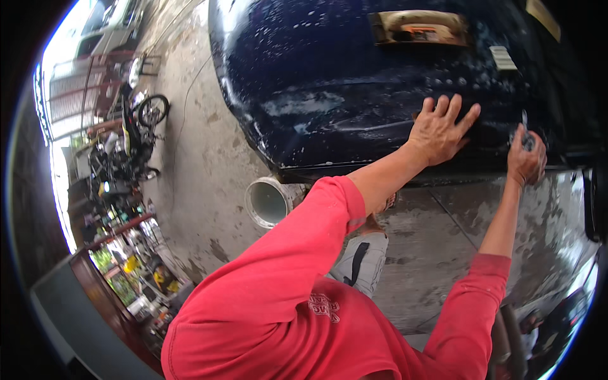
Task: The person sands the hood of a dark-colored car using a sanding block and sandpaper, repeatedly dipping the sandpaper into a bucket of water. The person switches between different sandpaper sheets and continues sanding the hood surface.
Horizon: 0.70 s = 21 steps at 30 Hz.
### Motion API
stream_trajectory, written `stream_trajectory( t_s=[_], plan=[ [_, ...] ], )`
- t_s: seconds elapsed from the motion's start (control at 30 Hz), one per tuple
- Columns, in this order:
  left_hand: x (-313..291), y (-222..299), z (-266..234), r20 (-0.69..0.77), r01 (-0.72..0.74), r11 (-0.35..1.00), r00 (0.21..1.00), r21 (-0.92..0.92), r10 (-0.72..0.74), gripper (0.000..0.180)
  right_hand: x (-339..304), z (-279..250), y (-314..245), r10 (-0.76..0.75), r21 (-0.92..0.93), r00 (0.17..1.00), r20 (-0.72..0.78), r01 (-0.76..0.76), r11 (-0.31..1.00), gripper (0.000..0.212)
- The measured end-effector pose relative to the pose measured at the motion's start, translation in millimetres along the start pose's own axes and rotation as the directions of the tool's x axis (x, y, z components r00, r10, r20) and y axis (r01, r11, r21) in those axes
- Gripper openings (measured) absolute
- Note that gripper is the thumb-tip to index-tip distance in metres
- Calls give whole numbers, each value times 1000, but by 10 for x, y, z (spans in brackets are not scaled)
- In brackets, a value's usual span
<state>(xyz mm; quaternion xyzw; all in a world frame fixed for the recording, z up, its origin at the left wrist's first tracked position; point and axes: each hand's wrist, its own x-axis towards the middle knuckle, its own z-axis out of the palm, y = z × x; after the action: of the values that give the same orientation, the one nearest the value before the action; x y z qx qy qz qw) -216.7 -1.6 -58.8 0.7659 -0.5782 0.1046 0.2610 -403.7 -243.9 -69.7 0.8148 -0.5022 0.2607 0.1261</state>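
While the left hand [441, 134] lies on the wet dark blue vehicle panel [304, 66], fingers extended and slightly spread, the right hand [531, 163] curls around a small greyish object [527, 142] farther right, near the panel's edge. What that object is cannot be told, and whether anything lies beneath the left palm is hidden. The panel, probably a hood, stretches across the upper view in front of the person, its near edge toward the body; streaks and droplets of water cover its glossy skin.

It looks stiff, broad and too heavy to shift by hand, and the wet surface is likely slippery, so flat fingers with even pressure should suit it better than fingertips; its rim would give the surest hold. The small greyish object seems light, fit for a pinch between thumb and fingers, though water may let it slide.

Beyond the left hand, a wooden-handled hand float [421, 28] rests on the panel, best taken by its raised handle. Just beside it lies a small white slatted piece [503, 58]. A white bucket [292, 194] stands on the concrete floor [196, 149] below the near edge.
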Motion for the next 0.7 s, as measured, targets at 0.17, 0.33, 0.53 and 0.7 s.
stream_trajectory(
  t_s=[0.17, 0.33, 0.53, 0.7],
  plan=[
    [-2169, -1661, -1154, -62, 543, 775, 830, 324, -555, 87, 32, -116, -175, -135, 130, 990, -26, 137, 982, 39],
    [-2241, -1938, -1322, -374, 970, -20, 74, 242, -924, 77, -556, -361, -1341, -533, 310, 833, 151, 472, 825, 22],
    [-1353, -522, -827, -168, 526, 851, 839, 1, -518, 74, -601, -626, -2449, -722, 506, 683, 112, 586, 633, 24],
    [-2834, -2768, -1566, -373, 981, 86, 147, 177, -916, 73, -283, -345, -1928, -651, 269, 756, -75, 644, 716, 28]
  ],
)
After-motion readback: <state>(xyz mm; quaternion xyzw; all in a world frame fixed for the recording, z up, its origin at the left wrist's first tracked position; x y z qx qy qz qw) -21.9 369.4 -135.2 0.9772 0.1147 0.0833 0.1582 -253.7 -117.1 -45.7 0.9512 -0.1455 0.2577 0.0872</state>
